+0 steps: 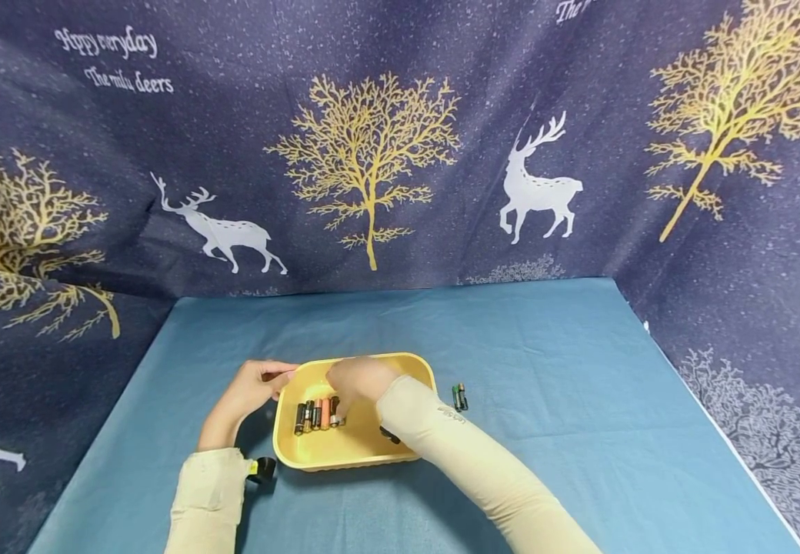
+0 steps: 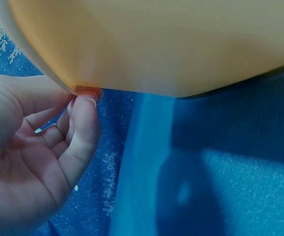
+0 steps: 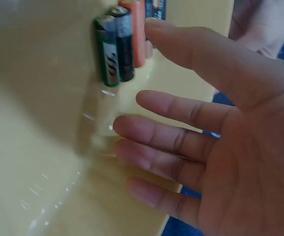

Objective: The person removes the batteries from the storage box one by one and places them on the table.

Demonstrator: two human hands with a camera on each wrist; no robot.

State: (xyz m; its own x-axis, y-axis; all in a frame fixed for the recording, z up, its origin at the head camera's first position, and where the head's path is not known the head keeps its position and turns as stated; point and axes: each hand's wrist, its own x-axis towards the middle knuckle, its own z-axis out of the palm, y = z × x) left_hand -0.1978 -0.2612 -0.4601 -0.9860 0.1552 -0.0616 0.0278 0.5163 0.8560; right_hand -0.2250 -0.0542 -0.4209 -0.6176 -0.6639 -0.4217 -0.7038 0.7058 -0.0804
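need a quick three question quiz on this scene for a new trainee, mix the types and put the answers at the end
1. Count: how many batteries lie outside the yellow basin?
2. True or false: the left hand pinches the basin's rim.
3. Multiple choice: where is the right hand?
a) underneath the basin
b) reaching into the basin
c) over the batteries outside

Key: 1. Two; 2. True; 3. b
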